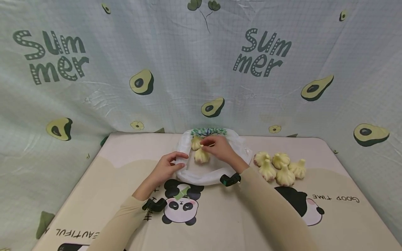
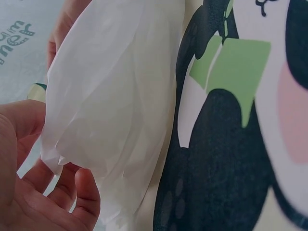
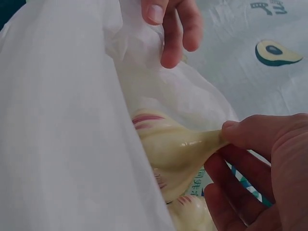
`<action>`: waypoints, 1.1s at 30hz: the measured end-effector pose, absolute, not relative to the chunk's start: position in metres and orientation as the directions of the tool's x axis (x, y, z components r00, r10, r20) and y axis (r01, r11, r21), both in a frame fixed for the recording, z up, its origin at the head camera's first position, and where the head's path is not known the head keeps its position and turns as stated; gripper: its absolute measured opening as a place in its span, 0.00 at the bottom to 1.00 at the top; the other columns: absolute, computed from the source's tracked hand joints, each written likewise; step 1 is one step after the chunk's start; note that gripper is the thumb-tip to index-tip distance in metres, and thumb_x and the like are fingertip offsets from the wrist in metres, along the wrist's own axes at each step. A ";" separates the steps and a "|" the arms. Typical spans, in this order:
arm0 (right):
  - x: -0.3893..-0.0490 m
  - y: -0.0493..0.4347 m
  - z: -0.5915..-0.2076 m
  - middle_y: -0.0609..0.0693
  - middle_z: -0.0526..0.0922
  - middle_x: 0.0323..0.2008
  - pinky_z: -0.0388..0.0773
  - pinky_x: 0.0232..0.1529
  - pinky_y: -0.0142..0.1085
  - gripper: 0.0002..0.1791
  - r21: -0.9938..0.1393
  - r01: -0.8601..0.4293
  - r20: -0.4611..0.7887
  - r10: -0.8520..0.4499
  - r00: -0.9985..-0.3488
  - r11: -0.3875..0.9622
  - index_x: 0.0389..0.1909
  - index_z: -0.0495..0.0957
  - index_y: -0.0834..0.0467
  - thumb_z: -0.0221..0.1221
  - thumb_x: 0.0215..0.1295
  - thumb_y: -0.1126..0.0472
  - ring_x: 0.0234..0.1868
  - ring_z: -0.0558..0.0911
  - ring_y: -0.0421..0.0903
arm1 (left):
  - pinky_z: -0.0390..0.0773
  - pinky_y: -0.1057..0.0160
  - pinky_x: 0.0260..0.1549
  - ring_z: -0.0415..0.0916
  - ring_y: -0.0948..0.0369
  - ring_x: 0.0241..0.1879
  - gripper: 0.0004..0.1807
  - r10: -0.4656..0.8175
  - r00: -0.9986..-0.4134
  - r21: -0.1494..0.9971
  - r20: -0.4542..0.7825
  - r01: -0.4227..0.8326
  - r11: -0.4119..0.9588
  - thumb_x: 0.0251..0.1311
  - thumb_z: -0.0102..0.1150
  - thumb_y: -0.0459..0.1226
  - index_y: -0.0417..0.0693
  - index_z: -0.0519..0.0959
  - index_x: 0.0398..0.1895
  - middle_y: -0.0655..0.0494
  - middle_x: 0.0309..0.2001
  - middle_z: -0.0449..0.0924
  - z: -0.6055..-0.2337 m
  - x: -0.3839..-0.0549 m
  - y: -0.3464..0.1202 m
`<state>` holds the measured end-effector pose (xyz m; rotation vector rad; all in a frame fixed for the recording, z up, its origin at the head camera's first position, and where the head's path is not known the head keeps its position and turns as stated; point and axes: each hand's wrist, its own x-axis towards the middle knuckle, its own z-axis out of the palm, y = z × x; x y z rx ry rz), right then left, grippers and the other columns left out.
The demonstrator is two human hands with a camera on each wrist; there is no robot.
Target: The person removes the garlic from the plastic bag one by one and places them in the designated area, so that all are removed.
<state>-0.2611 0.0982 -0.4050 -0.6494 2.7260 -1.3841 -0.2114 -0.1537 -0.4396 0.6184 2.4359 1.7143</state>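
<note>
A white plastic bag (image 1: 201, 178) with a green print at its far side lies opened on the table. My left hand (image 1: 166, 165) is at its left rim, and in the left wrist view the thumb and curled fingers hold the edge of the film. Inside the bag's mouth, my right hand (image 1: 220, 148) pinches the stem of a garlic bulb (image 3: 168, 149) between thumb and fingers. That bulb is pale yellow with purple streaks. Another garlic bulb (image 1: 196, 142) sits just behind it in the bag, partly hidden in the right wrist view by the bag's wall.
Right of the bag, several garlic bulbs (image 1: 285, 175) lie grouped on the table. The cream tablecloth (image 1: 226, 216) has panda prints and lettering. Behind the table hangs a pale curtain (image 1: 176, 52) with avocado prints.
</note>
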 end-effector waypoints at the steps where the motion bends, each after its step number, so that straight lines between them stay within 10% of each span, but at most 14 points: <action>1: -0.261 0.100 -0.405 0.51 0.86 0.42 0.80 0.47 0.38 0.11 -0.777 -0.355 0.173 -0.366 -0.915 0.520 0.46 0.85 0.62 0.65 0.65 0.64 0.45 0.83 0.46 | 0.70 0.56 0.44 0.71 0.51 0.50 0.15 0.378 -0.914 0.921 0.149 0.267 0.284 0.63 0.61 0.28 0.40 0.80 0.53 0.45 0.54 0.79 -0.439 -0.211 -0.153; 33: -0.209 0.208 -0.366 0.54 0.86 0.43 0.81 0.45 0.40 0.10 -0.727 -0.366 0.273 -0.244 -0.930 0.581 0.47 0.85 0.61 0.65 0.65 0.65 0.44 0.84 0.51 | 0.70 0.55 0.46 0.70 0.49 0.53 0.14 0.365 -0.920 0.927 0.141 0.252 0.277 0.63 0.61 0.29 0.39 0.80 0.53 0.44 0.55 0.78 -0.439 -0.208 -0.157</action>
